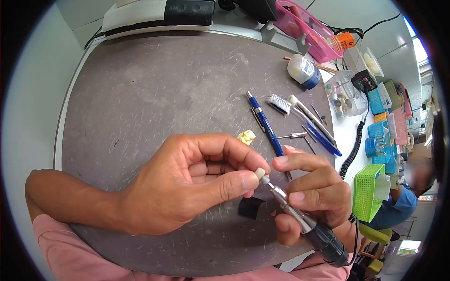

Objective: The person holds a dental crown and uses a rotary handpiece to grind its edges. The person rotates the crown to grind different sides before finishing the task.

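Between the thumb and forefinger of my left hand (201, 182) is a small cream-coloured dental crown (259, 173). My right hand (318, 192) grips a black and silver rotary handpiece (300, 218), its cable trailing off past my wrist. The pale blue grinding tip (266, 180) of the handpiece is right at the crown's lower edge. Just behind my left fingers lies a yellowish tooth model piece (246, 136). Below my hands, a small black piece (251, 207) rests on the worn grey-brown mat (140, 93).
To the right lie a blue mechanical pencil (265, 122), a toothbrush (309, 124) and several slim tools. A jar with a blue lid (303, 71), a pink basket (304, 30) and a clear box of bits (346, 93) stand behind. Another person (398, 206) sits at far right.
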